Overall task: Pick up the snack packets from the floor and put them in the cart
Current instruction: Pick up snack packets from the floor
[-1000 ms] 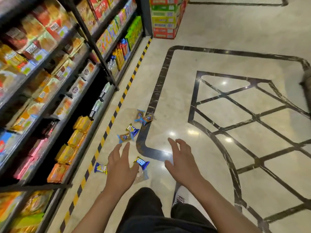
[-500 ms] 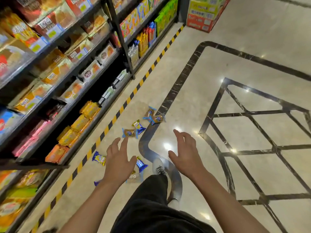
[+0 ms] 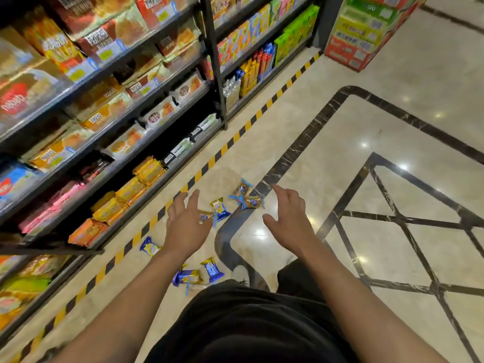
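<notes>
Several small blue-and-gold snack packets lie scattered on the marble floor. Two packets [image 3: 248, 197] sit on the dark inlay line, two more [image 3: 218, 209] lie just past my left hand, one [image 3: 149, 247] rests by the striped tape, and a pair [image 3: 199, 274] lies near my shoe. My left hand [image 3: 186, 224] hovers over the floor with fingers spread, holding nothing. My right hand [image 3: 289, 214] reaches forward beside it, fingers relaxed and empty, close to the far two packets. No cart is in view.
Black shelves [image 3: 125, 127] stocked with biscuit and snack packs run along the left, edged by yellow-black floor tape [image 3: 235, 137]. A stack of coloured cartons [image 3: 366, 30] stands at the back right. My white shoe [image 3: 241, 275] and dark trousers fill the bottom centre.
The view has moved forward and down toward the packets. Both hands have reached farther out over the floor; a packet pair near my shoe has come into view.
</notes>
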Motion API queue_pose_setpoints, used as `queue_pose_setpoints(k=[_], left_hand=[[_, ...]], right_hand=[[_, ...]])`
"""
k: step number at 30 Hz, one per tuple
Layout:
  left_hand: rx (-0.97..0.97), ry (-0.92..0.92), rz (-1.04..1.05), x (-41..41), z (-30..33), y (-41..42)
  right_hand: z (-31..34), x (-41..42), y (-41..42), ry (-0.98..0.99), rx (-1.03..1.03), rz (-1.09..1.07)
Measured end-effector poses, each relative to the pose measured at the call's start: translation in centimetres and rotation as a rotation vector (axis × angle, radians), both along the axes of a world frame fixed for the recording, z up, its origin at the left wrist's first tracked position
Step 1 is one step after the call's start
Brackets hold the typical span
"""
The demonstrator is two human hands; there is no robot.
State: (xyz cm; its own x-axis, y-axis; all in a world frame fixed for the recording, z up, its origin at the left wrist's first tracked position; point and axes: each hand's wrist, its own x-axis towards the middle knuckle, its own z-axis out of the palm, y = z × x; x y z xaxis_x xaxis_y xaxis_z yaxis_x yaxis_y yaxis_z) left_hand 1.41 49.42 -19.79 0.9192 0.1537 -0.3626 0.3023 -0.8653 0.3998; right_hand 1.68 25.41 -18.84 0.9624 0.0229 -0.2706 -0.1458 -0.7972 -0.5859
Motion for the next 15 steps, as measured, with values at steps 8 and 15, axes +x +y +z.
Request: queue_pose_setpoints(k=[8,15], left_hand=[[-0.012,0.032,0.178,4.9,-0.1,-3.5],[-0.025,-0.003,0.422,10.4,1.1,-10.5]], right_hand=[[-1.6,9.6,-3.6,0.001,0.066,0.172],[-1.0,19.5,-10.3,0.031,0.115,0.351]])
